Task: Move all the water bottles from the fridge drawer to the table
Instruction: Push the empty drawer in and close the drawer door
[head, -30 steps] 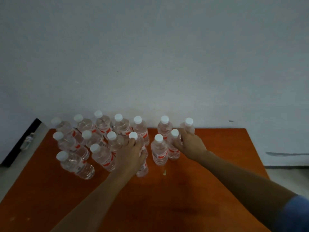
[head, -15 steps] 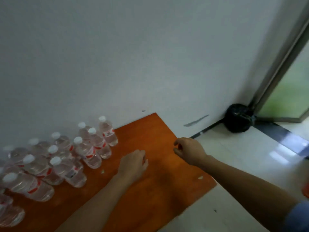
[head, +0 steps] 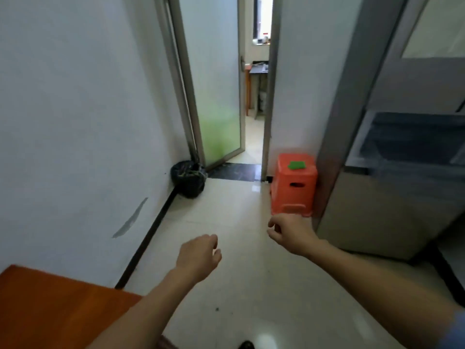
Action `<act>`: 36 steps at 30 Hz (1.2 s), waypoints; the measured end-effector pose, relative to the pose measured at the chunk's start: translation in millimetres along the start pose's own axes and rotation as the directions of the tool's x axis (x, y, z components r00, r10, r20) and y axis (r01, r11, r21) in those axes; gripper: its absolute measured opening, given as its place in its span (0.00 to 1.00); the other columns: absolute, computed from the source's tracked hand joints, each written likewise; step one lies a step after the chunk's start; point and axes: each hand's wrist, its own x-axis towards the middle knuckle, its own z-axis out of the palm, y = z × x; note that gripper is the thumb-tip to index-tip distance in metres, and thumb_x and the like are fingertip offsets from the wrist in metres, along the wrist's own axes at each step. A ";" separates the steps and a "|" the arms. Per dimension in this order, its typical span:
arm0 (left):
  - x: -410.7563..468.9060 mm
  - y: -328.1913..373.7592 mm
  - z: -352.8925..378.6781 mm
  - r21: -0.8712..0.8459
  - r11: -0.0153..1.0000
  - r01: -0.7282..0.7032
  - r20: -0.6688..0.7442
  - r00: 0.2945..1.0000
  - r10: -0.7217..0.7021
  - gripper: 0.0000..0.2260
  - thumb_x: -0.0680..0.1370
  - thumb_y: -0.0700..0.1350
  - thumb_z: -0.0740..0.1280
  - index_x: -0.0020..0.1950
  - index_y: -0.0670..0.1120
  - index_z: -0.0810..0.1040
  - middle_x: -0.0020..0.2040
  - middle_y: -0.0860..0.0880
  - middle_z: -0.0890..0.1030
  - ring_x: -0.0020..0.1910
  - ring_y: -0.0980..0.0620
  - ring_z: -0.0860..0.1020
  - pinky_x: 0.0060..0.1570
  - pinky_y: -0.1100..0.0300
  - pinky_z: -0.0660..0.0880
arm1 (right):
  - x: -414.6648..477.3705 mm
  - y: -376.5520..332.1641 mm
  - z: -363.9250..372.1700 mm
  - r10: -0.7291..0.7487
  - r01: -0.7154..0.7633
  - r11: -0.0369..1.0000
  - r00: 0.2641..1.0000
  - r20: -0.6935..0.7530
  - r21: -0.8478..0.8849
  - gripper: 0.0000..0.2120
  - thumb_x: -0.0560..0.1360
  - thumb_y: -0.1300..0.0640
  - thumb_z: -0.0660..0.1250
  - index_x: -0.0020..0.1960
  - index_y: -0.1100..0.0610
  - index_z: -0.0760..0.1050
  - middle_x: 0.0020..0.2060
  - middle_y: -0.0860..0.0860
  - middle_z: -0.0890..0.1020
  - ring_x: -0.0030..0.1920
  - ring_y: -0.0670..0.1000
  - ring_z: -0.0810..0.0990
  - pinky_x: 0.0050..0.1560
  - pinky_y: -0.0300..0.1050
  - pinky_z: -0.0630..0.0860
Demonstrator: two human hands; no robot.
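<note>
Orange wood of the worktop [head: 50, 306] shows only in the lower left of my view, its right corner reaching out over the pale tiled floor [head: 239, 278] beside the white wall [head: 75, 122]. Both my hands hang in the air above the floor, past the worktop's edge and well apart from each other. My left hand [head: 198, 258] has its fingers loosely curled and holds nothing. My right hand [head: 292, 234] is a little farther out, fingers slack and bent, thumb apart from them, also holding nothing. To my right stands the grey fridge [head: 377, 210] with its dark drawer [head: 407, 144]; whether any water bottles lie in it I cannot tell. An orange plastic stool [head: 293, 192] stands against the fridge's side, a small green thing [head: 297, 165] on its seat. A black bin bag [head: 188, 178] sits in the corner by the frosted glass door [head: 216, 96].
</note>
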 end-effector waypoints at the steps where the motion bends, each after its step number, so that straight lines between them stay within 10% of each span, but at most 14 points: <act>1: 20.5 20.3 3.3 0.008 0.999 -0.047 0.010 0.999 0.047 0.11 0.78 0.54 0.59 0.53 0.49 0.74 0.50 0.50 0.79 0.48 0.48 0.77 0.46 0.55 0.74 | -2.5 25.8 -9.1 0.050 -0.050 0.999 0.998 -0.024 0.000 0.10 0.75 0.48 0.65 0.53 0.50 0.79 0.44 0.48 0.83 0.45 0.51 0.80 0.39 0.41 0.67; 11: 232.5 212.5 36.8 -0.036 0.887 -0.461 0.072 0.884 0.462 0.09 0.77 0.54 0.60 0.51 0.50 0.75 0.49 0.51 0.80 0.46 0.49 0.78 0.44 0.56 0.75 | -0.3 238.4 -90.6 0.442 -0.447 0.895 0.887 -0.137 -0.007 0.09 0.76 0.48 0.63 0.50 0.49 0.79 0.45 0.46 0.82 0.46 0.49 0.79 0.39 0.42 0.68; 23: 352.3 434.3 52.4 -0.074 0.665 -0.743 0.143 0.652 0.745 0.08 0.76 0.50 0.60 0.49 0.48 0.75 0.51 0.48 0.80 0.50 0.45 0.79 0.45 0.53 0.75 | -67.8 424.3 -156.7 0.782 -0.760 0.617 0.565 -0.263 0.205 0.09 0.74 0.47 0.67 0.50 0.50 0.79 0.40 0.46 0.81 0.41 0.49 0.79 0.41 0.44 0.73; 31: 415.7 537.8 85.2 -0.091 0.774 -0.627 0.110 0.766 0.634 0.13 0.77 0.52 0.62 0.58 0.48 0.71 0.57 0.47 0.74 0.52 0.45 0.78 0.46 0.52 0.76 | -49.5 574.0 -182.6 0.815 -0.714 0.575 0.542 -0.206 0.398 0.17 0.76 0.44 0.66 0.58 0.55 0.76 0.39 0.47 0.78 0.40 0.47 0.76 0.37 0.38 0.69; 36: 451.0 589.0 108.1 -0.079 0.879 -0.470 0.099 0.874 0.476 0.24 0.78 0.56 0.63 0.69 0.47 0.65 0.64 0.45 0.69 0.61 0.45 0.71 0.54 0.53 0.75 | -17.6 661.6 -202.9 0.912 -0.508 0.171 0.406 0.059 0.844 0.26 0.77 0.43 0.62 0.68 0.59 0.68 0.54 0.58 0.78 0.42 0.55 0.83 0.33 0.46 0.79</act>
